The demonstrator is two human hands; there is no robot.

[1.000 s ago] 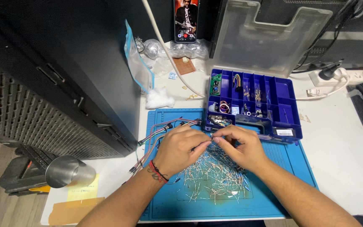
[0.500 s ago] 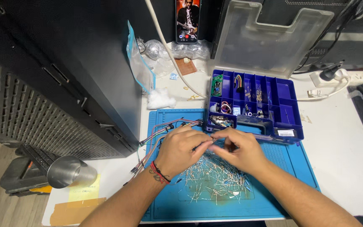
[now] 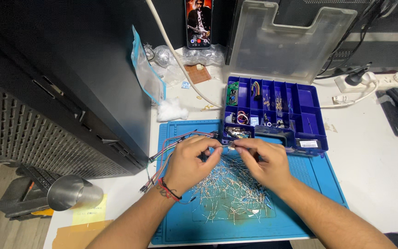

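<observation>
Nearest the camera, two bare forearms are reaching onto a blue work mat [image 3: 187, 221] lying on a white table [image 3: 374, 184]. A loose heap of small wire-legged components [image 3: 229, 196] is lying on the mat, directly beneath the hands. The left hand [image 3: 190, 163], wearing a red and black wrist cord [image 3: 168, 190], is curling over the heap with thumb and forefinger pressed together on a tiny component [image 3: 230, 147]. The right hand [image 3: 264, 162] is meeting it from the other side, its thumb and forefinger also pinching that same piece, so the fingertips of both hands are almost touching. What kind of piece it is cannot be told at this size. A bundle of coloured jumper wires [image 3: 173, 147] is trailing across the mat's left edge, just beside the left hand.

Just beyond the hands, a blue compartment box [image 3: 307, 103] is standing open on the mat's far edge, its clear lid [image 3: 291, 39] tilting back. To the left, a large black case [image 3: 47, 78] is lying on its side, with a metal cup [image 3: 72, 193] near its lower corner. Farthest back, a phone [image 3: 199, 23] is standing upright.
</observation>
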